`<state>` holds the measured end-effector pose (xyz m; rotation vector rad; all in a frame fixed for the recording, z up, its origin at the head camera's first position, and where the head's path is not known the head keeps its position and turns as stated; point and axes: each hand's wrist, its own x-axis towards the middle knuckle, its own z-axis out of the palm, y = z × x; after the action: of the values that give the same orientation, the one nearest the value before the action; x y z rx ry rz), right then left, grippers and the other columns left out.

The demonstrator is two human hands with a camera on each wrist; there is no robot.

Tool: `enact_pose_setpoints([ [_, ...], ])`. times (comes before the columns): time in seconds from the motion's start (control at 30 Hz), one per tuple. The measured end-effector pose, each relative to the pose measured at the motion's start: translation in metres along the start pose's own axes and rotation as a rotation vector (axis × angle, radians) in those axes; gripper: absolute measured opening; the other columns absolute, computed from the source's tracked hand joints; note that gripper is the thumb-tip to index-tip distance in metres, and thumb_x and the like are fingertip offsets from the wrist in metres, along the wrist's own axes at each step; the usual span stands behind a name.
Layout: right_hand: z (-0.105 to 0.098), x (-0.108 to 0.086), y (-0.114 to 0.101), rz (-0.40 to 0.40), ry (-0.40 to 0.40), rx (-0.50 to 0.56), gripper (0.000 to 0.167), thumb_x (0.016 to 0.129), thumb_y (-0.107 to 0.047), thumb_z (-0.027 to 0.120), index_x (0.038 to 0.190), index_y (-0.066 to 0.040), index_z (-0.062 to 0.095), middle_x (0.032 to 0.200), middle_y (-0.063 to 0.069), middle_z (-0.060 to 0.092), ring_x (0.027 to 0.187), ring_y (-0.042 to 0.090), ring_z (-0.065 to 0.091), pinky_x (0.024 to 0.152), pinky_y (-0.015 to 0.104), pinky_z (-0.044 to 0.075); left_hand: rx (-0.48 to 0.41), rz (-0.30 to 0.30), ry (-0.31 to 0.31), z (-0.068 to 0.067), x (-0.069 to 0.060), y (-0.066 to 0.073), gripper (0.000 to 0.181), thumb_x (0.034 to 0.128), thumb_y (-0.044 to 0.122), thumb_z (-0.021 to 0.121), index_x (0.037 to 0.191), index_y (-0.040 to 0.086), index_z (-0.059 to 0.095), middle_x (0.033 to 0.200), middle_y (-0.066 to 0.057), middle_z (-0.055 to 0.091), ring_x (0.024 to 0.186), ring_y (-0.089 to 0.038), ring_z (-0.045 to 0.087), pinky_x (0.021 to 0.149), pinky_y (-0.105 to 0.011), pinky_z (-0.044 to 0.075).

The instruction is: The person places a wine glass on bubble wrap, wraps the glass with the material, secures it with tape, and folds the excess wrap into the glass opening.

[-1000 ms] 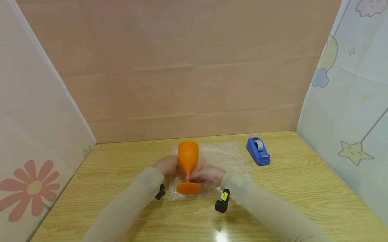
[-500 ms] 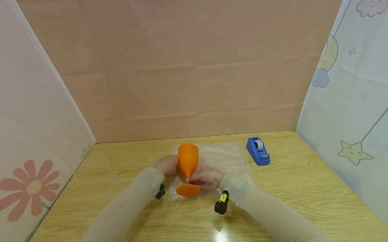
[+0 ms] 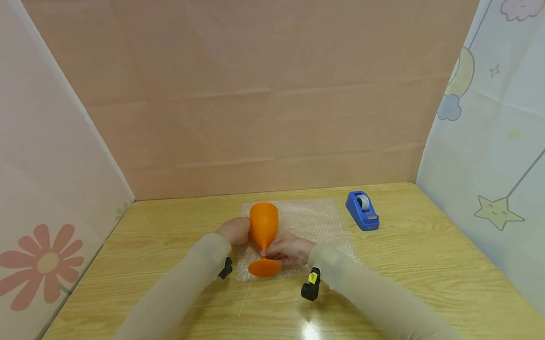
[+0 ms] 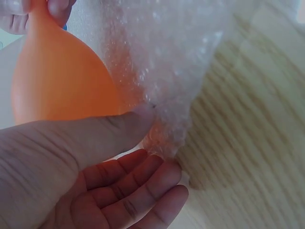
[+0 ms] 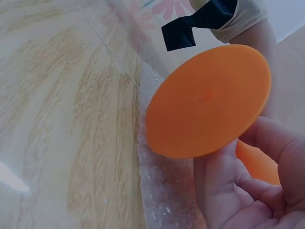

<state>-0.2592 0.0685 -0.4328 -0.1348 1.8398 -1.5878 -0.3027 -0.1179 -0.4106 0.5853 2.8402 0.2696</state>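
Note:
An orange goblet [image 3: 264, 224] lies over a sheet of bubble wrap [image 3: 312, 219], its round foot toward me. My right hand [image 3: 289, 248] pinches the goblet's stem between thumb and fingers. In the right wrist view the flat orange foot [image 5: 209, 102] covers part of that grip. My left hand [image 3: 235, 231] is beside the goblet's bowl, at the left edge of the wrap. In the left wrist view, the thumb and fingertips of the left hand [image 4: 109, 162] hold the edge of the bubble wrap [image 4: 167, 71] between them, next to the orange bowl [image 4: 64, 81].
A blue tape dispenser [image 3: 362, 210] with a clear roll stands right of the bubble wrap on the wooden table [image 3: 164, 222]. Printed cloth walls rise at both sides, and a plain pinkish-brown backdrop [image 3: 268, 88] closes off the rear. Black wrist cameras hang from both sleeves.
The goblet has shifted slightly toward me and lower, with the right hand keeping its pinch on the stem. The left hand has hardly moved.

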Motion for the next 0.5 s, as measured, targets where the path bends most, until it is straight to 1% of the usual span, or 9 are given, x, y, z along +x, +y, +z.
enact_pose_setpoints([
  [0.1,0.0,0.0,-0.002,0.009,0.006,-0.005,0.009,0.09,-0.008,0.065,0.084,-0.004,0.071,0.073,-0.001,0.067,0.066,0.008,0.061,0.06,0.018,0.053,-0.004,-0.011,-0.001,0.0,0.0,0.0,0.017,0.0752,-0.006,0.067,0.083,0.007,0.061,0.077,-0.003,0.057,0.07,-0.021,0.048,0.069,-0.034,0.044],
  [0.17,0.0,0.0,-0.003,0.016,0.012,-0.01,0.009,0.09,-0.008,0.066,0.083,-0.004,0.071,0.072,-0.001,0.067,0.065,0.008,0.061,0.059,0.018,0.053,-0.02,-0.023,-0.005,0.001,0.001,-0.003,0.016,0.0768,-0.004,0.067,0.086,0.008,0.061,0.078,-0.002,0.056,0.071,-0.02,0.048,0.07,-0.032,0.043],
  [0.27,0.0,-0.001,-0.004,0.02,0.015,-0.009,0.009,0.089,-0.008,0.067,0.081,-0.005,0.07,0.072,-0.001,0.067,0.064,0.007,0.061,0.059,0.018,0.053,-0.08,-0.033,-0.013,0.003,0.002,-0.01,0.016,0.0783,0.002,0.068,0.092,0.006,0.061,0.083,-0.004,0.059,0.074,-0.02,0.052,0.072,-0.033,0.046],
  [0.3,0.0,-0.001,-0.003,0.024,0.015,-0.004,0.009,0.089,-0.009,0.067,0.081,-0.006,0.07,0.072,-0.001,0.067,0.064,0.007,0.061,0.058,0.018,0.052,-0.115,-0.041,-0.015,0.004,0.003,-0.014,0.02,0.0779,0.004,0.069,0.097,0.004,0.061,0.087,-0.005,0.061,0.078,-0.021,0.055,0.075,-0.034,0.048],
  [0.37,0.0,-0.001,-0.002,0.023,0.015,-0.004,0.008,0.089,-0.009,0.067,0.081,-0.006,0.069,0.072,-0.001,0.068,0.064,0.008,0.061,0.058,0.018,0.052,-0.219,-0.08,-0.022,0.004,0.005,-0.021,0.036,0.0785,0.01,0.072,0.111,-0.001,0.059,0.103,-0.011,0.064,0.093,-0.027,0.06,0.087,-0.039,0.05],
  [0.43,-0.001,-0.001,-0.001,0.02,0.017,-0.015,0.008,0.089,-0.009,0.067,0.086,-0.002,0.07,0.072,-0.001,0.068,0.063,0.008,0.061,0.057,0.018,0.052,-0.349,-0.129,-0.031,0.002,0.002,-0.026,0.058,0.0802,0.015,0.074,0.128,-0.007,0.049,0.12,-0.019,0.06,0.095,-0.029,0.064,0.097,-0.045,0.047],
  [0.47,-0.002,-0.001,-0.001,0.02,0.02,-0.018,0.009,0.089,-0.009,0.067,0.088,-0.001,0.07,0.072,-0.001,0.068,0.063,0.008,0.061,0.057,0.018,0.052,-0.422,-0.156,-0.033,0.002,0.0,-0.029,0.066,0.0815,0.017,0.073,0.134,-0.008,0.042,0.124,-0.022,0.058,0.095,-0.028,0.064,0.099,-0.045,0.046],
  [0.5,-0.002,-0.001,-0.001,0.022,0.024,-0.019,0.01,0.089,-0.009,0.067,0.09,0.0,0.07,0.072,-0.001,0.068,0.063,0.008,0.061,0.057,0.018,0.052,-0.536,-0.187,-0.043,0.0,-0.003,-0.031,0.073,0.083,0.016,0.072,0.14,-0.011,0.034,0.13,-0.024,0.053,0.095,-0.027,0.063,0.1,-0.045,0.046],
])
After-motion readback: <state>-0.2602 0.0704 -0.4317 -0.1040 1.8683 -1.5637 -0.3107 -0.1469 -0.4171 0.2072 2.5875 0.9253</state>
